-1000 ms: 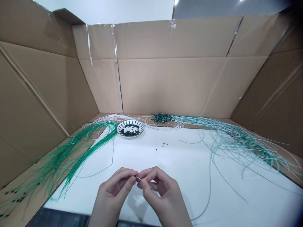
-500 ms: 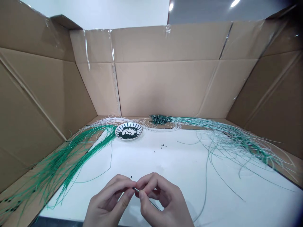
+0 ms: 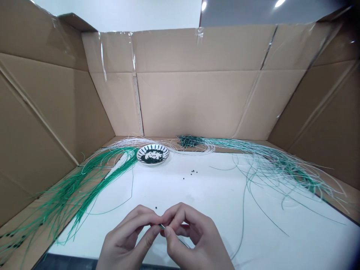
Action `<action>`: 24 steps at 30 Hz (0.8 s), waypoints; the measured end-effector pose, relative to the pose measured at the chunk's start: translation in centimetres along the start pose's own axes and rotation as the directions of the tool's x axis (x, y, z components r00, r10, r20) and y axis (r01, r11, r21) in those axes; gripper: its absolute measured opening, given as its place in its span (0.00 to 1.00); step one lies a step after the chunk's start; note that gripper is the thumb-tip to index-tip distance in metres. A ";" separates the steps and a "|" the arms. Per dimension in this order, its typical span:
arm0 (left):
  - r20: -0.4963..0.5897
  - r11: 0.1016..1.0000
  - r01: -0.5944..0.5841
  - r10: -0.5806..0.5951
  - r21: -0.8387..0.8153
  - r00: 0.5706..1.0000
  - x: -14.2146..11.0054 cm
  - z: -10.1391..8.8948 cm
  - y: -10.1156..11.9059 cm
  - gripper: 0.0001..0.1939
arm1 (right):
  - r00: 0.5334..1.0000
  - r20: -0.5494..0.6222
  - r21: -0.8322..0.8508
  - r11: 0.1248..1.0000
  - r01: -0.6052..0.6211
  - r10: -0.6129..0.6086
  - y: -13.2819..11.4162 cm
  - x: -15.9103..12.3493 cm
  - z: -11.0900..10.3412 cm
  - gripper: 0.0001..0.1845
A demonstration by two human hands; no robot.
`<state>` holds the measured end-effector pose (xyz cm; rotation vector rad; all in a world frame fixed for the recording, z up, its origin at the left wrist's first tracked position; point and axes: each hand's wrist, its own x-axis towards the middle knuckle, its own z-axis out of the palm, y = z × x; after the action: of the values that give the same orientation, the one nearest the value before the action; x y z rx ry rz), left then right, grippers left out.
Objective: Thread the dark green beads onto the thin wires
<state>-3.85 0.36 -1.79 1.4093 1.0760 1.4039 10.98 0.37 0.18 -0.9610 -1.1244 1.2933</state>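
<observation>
Low in the middle of the head view, my two hands meet fingertip to fingertip above the white board (image 3: 157, 187). My left hand (image 3: 129, 236) is closed in a pinch of thumb and forefinger, on what looks like a small black bead, mostly hidden by the fingertips. My right hand (image 3: 194, 234) pinches a thin green-and-white strand (image 3: 184, 242) close to its end, which points toward the left fingertips. The strand trails down behind the right hand. One loose black bead (image 3: 156, 207) lies just beyond the left fingers.
A striped plate (image 3: 138, 158) of black beads stands at the back. Several beads (image 3: 192, 171) lie scattered on the board. Green strands (image 3: 104, 183) spread at left, dark green and white strands (image 3: 270, 155) at right. Cardboard walls (image 3: 197, 101) enclose the board.
Both hands keep their pinch at nearly the same spot. The dark speck at the strand's end, visible before, is now mostly covered by the fingertips. The view has shifted slightly.
</observation>
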 end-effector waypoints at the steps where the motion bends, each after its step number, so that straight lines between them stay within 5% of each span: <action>1: 0.028 1.000 -0.004 0.004 0.005 1.000 0.0 -0.2 0.0 0.05 | 1.000 0.001 -0.005 1.000 -0.006 0.006 0.0 0.0 0.0 0.07; 17: 0.045 0.998 -0.055 0.054 0.030 0.998 0.3 0.0 0.0 0.06 | 0.993 0.108 -0.045 0.998 -0.034 0.038 0.7 0.1 -1.2 0.08; 24: 0.009 0.986 0.153 -0.152 -0.060 0.988 -0.1 1.1 0.1 0.03 | 0.972 0.212 -0.048 0.994 -0.098 0.106 1.6 0.0 -2.8 0.15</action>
<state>-2.75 0.19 -1.72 1.2593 1.1057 1.3113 13.36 0.64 -1.95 -0.9326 -1.2813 1.4916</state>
